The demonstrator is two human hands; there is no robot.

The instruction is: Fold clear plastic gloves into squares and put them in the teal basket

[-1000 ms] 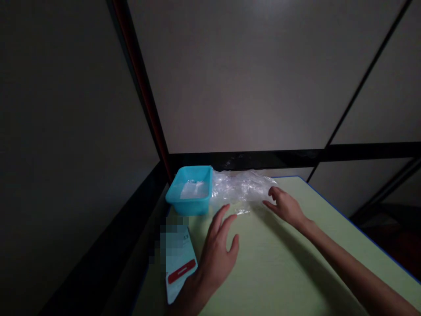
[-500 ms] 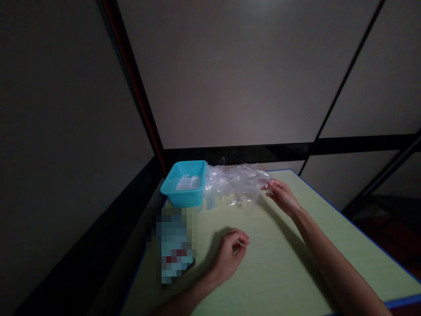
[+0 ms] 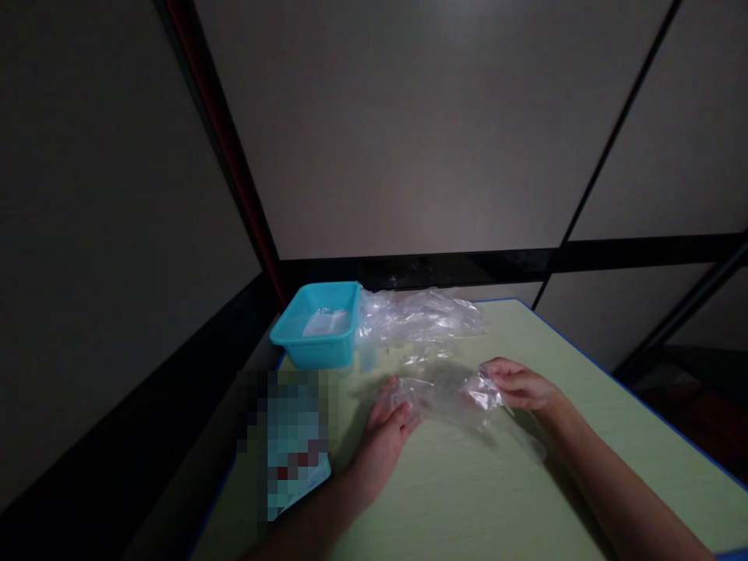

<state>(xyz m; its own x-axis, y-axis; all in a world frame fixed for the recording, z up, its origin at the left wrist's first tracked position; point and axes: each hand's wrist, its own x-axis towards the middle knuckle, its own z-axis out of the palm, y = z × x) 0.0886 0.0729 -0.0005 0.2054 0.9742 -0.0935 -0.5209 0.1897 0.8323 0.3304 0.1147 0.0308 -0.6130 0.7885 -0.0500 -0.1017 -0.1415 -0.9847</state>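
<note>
Between my two hands a clear plastic bag (image 3: 449, 401) stretches just above the table, crinkled and shiny near its right end. My left hand (image 3: 389, 425) grips its left end, with the thumb on top and the fingers showing through the film. On the other end, my right hand (image 3: 517, 383) pinches the bunched plastic, and a loose flap hangs below it. Behind them lies a pile of clear plastic bags (image 3: 421, 315), flattened and wrinkled, against the side of a turquoise basin (image 3: 315, 351). Something whitish (image 3: 326, 322) lies inside the basin.
A pixelated, pale teal object (image 3: 295, 448) lies at the left edge of the light green table (image 3: 467, 499). The table has a blue rim and stands against a panelled wall (image 3: 409, 140) with black strips. Another dark panel rises close on the left.
My right hand has drawn a plastic bag from the pile toward me. My left hand, free before, has come up to hold the bag's other end. The view has shifted slightly.
</note>
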